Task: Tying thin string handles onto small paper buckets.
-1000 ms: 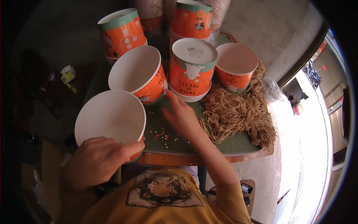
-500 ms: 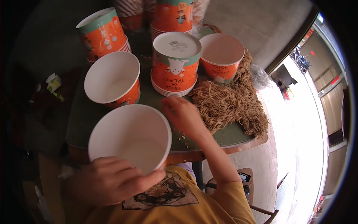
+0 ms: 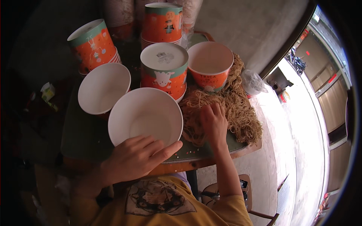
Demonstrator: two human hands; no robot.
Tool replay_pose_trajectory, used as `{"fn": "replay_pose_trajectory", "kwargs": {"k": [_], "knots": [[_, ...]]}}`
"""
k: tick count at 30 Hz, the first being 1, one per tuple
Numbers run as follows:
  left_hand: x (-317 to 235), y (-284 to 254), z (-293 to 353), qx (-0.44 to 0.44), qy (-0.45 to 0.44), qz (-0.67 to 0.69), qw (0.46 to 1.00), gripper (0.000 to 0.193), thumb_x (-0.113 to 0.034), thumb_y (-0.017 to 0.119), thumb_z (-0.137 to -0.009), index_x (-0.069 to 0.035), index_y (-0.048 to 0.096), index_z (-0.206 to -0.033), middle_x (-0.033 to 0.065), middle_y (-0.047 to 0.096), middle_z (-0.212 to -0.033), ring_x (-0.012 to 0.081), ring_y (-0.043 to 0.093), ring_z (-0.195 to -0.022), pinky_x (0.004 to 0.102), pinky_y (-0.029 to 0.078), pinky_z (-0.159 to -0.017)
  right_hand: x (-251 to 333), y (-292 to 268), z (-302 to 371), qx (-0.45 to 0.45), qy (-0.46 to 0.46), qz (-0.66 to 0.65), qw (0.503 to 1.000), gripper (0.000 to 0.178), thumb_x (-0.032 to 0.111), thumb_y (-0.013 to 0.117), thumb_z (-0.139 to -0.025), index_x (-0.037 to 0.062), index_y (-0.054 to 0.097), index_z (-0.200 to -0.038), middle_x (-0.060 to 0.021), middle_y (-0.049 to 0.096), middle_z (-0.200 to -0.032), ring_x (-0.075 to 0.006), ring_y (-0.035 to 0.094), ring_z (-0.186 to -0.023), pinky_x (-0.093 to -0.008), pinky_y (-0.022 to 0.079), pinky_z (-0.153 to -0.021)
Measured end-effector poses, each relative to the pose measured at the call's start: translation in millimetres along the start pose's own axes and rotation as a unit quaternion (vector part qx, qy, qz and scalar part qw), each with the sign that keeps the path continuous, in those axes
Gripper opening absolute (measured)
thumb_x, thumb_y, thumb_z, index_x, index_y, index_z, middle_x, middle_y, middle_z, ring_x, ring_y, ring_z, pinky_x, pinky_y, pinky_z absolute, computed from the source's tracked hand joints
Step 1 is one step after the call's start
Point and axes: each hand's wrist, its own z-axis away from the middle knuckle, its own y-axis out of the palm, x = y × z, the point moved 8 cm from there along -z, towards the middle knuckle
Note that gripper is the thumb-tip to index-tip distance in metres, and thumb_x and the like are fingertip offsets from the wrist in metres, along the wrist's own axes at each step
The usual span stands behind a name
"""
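A wide white-lined paper bucket stands near the table's front edge, its mouth tilted towards me. Over its near rim lies my left hand, closed against the wall, the thumb pointing right. My right hand is at the left part of a tangled heap of tan yarn-like strands. Its fingers curl down into the strands; the fingertips are partly hidden. Another bucket sits open just behind the near one. An upside-down orange and green bucket stack stands in the middle.
One open bucket rests behind the strands. More upturned bucket stacks stand at the back left and back middle. Tall wrapped stacks are behind. Small beads dot the green table; a clear plastic bag is right.
My left hand has brought the near bucket forward and right onto the table. My right hand has moved right, from beside the upturned stack into the tan strands.
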Motion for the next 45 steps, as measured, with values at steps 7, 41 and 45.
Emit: {"fn": "replay_pose_trajectory", "kwargs": {"k": [7,41,45], "knots": [[2,-9,2,-0.063,-0.009,0.027,0.998,0.047,-0.033,0.070,-0.082,-0.011,0.059,-0.123,-0.0001,0.052,-0.080,0.0153,0.055,-0.069,0.0294,0.051,-0.062,35,-23,3,-0.026,-0.109,-0.089,0.990,0.021,0.009,0.070,-0.067,0.0112,0.060,-0.085,-0.0033,0.056,-0.097,-0.0259,0.053,-0.086,-0.0374,0.047,-0.071],[13,-28,-18,-0.067,-0.064,0.079,0.993,0.022,-0.023,0.073,-0.076,-0.008,0.058,-0.078,0.0003,0.050,-0.064,0.0156,0.052,-0.063,0.0301,0.046,-0.056,93,-93,3,0.092,-0.082,-0.343,0.931,0.035,0.012,0.073,-0.077,0.0004,0.058,-0.107,-0.0136,0.064,-0.100,-0.0294,0.060,-0.091,-0.0395,0.045,-0.084],[19,-36,-33,-0.113,-0.059,0.066,0.990,0.024,-0.028,0.073,-0.076,-0.011,0.057,-0.071,0.0009,0.050,-0.062,0.0163,0.054,-0.061,0.0312,0.045,-0.053,115,-84,-2,0.159,-0.069,-0.462,0.870,0.047,0.011,0.073,-0.080,-0.0014,0.055,-0.121,-0.0138,0.059,-0.113,-0.0232,0.061,-0.092,-0.0310,0.049,-0.074]]}}
